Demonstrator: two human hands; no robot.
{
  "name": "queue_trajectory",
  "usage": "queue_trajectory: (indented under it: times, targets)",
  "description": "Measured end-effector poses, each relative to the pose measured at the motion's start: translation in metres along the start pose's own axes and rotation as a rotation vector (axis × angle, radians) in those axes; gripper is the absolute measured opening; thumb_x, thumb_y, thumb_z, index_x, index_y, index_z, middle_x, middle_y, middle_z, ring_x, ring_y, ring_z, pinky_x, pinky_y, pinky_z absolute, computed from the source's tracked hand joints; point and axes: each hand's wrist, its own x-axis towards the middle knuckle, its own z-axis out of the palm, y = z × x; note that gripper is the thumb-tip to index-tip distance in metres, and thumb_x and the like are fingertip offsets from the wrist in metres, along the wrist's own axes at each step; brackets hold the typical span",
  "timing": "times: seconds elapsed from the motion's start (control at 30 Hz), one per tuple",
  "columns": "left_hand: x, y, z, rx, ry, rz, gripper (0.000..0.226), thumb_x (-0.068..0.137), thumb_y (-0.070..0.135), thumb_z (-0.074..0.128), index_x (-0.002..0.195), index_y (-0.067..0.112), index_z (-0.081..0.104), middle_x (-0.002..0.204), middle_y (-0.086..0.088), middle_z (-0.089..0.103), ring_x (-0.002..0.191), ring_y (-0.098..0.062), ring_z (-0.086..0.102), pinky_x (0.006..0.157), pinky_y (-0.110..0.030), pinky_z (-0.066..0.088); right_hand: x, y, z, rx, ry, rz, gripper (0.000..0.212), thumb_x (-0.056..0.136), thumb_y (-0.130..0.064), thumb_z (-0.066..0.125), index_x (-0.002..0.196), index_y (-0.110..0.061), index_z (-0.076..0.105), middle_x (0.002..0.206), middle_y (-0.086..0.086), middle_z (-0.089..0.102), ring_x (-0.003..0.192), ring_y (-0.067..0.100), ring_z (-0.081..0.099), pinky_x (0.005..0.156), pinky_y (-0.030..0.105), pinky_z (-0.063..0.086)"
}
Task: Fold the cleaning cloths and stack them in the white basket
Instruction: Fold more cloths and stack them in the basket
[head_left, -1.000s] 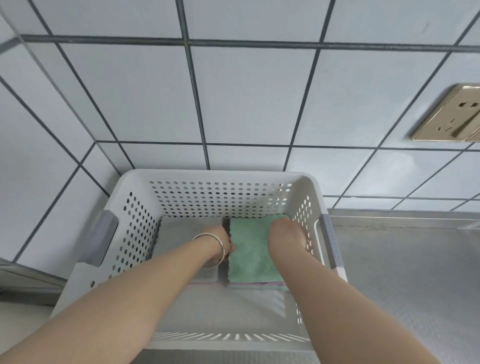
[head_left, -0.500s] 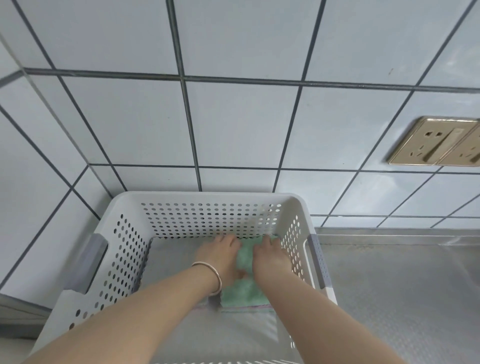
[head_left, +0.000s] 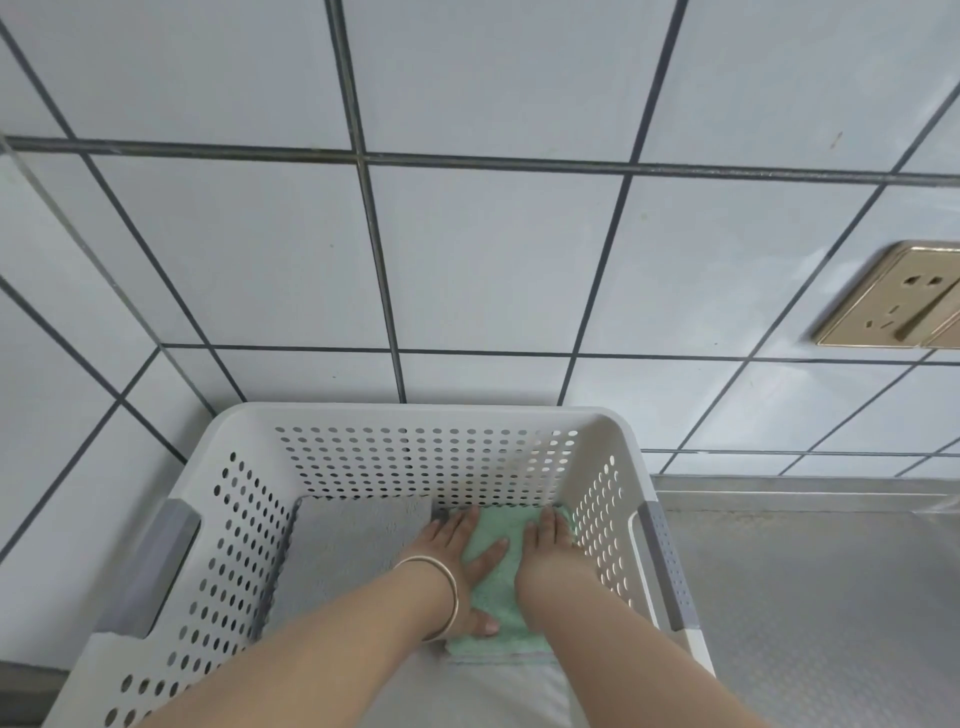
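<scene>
Both hands are flat, fingers straight, pressing on the green cloth (head_left: 496, 582) inside the white basket (head_left: 415, 415): left hand (head_left: 462, 558) on its left side, right hand (head_left: 545, 551) on its right. A grey cloth (head_left: 348, 551) lies just left of the left hand.

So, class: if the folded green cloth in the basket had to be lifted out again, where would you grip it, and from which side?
Probably the near edge of the green cloth, from above and from the person's side. That edge faces open basket floor, while its far and right edges sit close to the white basket walls and the grey cloth lies along its left. The left hand and right hand press it flat.
</scene>
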Motion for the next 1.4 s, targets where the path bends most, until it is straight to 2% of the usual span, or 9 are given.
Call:
queue_trajectory:
  times: [0.2,0.37,0.5,0.63,0.7,0.8,1.17,1.27,1.4]
  targets:
    - [0.001,-0.002,-0.002,-0.004,0.036,0.004,0.085,0.087,0.062,0.041,0.145,0.035,-0.014,0.152,-0.011,-0.027,0.142,-0.026,-0.020,0.115,-0.039,-0.009,-0.003,-0.003,-0.010,-0.053,-0.016,0.022,0.081,0.094,-0.020,0.048,0.147,-0.003,-0.011,0.154,0.018,-0.017,0.144,0.031,-0.010,0.116,0.038,0.014]
    - [-0.033,-0.004,-0.034,-0.161,0.098,-0.056,0.059,0.090,0.055,0.039,0.143,0.033,0.027,0.153,-0.006,0.023,0.138,-0.027,0.026,0.111,-0.041,0.028,-0.041,-0.004,-0.056,-0.094,0.148,-0.141,0.037,0.093,-0.010,0.047,0.130,-0.007,0.047,0.133,0.011,0.049,0.121,0.029,0.049,0.092,0.034,0.044]
    - [-0.094,0.001,-0.063,-0.416,0.506,-0.132,0.028,0.092,0.048,0.042,0.110,0.034,0.058,0.104,0.010,0.064,0.093,-0.011,0.060,0.081,-0.028,0.049,-0.092,0.010,-0.077,0.155,0.505,-0.208,0.027,0.094,-0.023,0.048,0.120,-0.015,0.048,0.119,0.003,0.056,0.108,0.025,0.057,0.072,0.030,0.040]
    - [-0.145,0.035,-0.067,-0.563,1.026,-0.079,0.036,0.079,0.056,0.033,0.080,0.031,0.060,0.070,0.018,0.062,0.063,0.002,0.055,0.058,-0.015,0.042,-0.141,0.045,-0.053,0.448,0.934,-0.268,0.012,0.092,-0.030,0.047,0.097,-0.025,0.056,0.089,-0.008,0.062,0.080,0.018,0.059,0.058,0.029,0.039]
    - [-0.158,0.059,-0.066,-0.666,1.131,0.002,0.030,0.077,0.052,0.038,0.072,0.030,0.058,0.058,0.020,0.054,0.052,0.005,0.049,0.050,-0.006,0.033,-0.156,0.063,-0.028,0.514,1.020,-0.218,0.005,0.078,-0.027,0.058,0.073,-0.027,0.056,0.063,-0.010,0.058,0.052,0.012,0.053,0.040,0.016,0.023]
    - [-0.164,0.101,-0.065,-0.673,1.224,0.107,0.015,0.079,0.043,0.046,0.074,0.031,0.055,0.058,0.022,0.051,0.051,0.006,0.047,0.050,-0.004,0.033,-0.171,0.086,0.010,0.610,1.040,-0.135,0.012,0.065,-0.029,0.062,0.062,-0.029,0.051,0.051,-0.013,0.052,0.040,0.007,0.044,0.039,0.007,0.013]
    - [-0.118,0.261,-0.053,-0.636,1.062,0.363,0.009,0.077,0.040,0.047,0.079,0.032,0.051,0.062,0.017,0.058,0.054,-0.004,0.051,0.044,-0.014,0.034,-0.215,0.197,0.096,0.566,1.209,0.018,0.013,0.066,-0.035,0.046,0.061,-0.027,0.055,0.051,-0.014,0.051,0.043,0.004,0.046,0.038,0.014,0.024]
    - [-0.095,0.318,-0.060,-0.601,0.991,0.366,0.011,0.076,0.040,0.046,0.075,0.031,0.053,0.058,0.016,0.056,0.046,0.003,0.044,0.041,-0.010,0.025,-0.227,0.253,0.128,0.618,1.143,0.111,0.015,0.069,-0.037,0.047,0.062,-0.028,0.056,0.052,-0.012,0.053,0.044,0.005,0.047,0.037,0.017,0.031]
    - [-0.063,0.383,-0.057,-0.582,0.865,0.369,0.018,0.076,0.042,0.043,0.075,0.029,0.054,0.056,0.013,0.058,0.053,-0.010,0.050,0.042,-0.012,0.023,-0.233,0.319,0.171,0.725,0.979,0.162,0.023,0.076,-0.035,0.045,0.079,-0.022,0.064,0.072,-0.005,0.063,0.064,0.015,0.058,0.054,0.025,0.041]
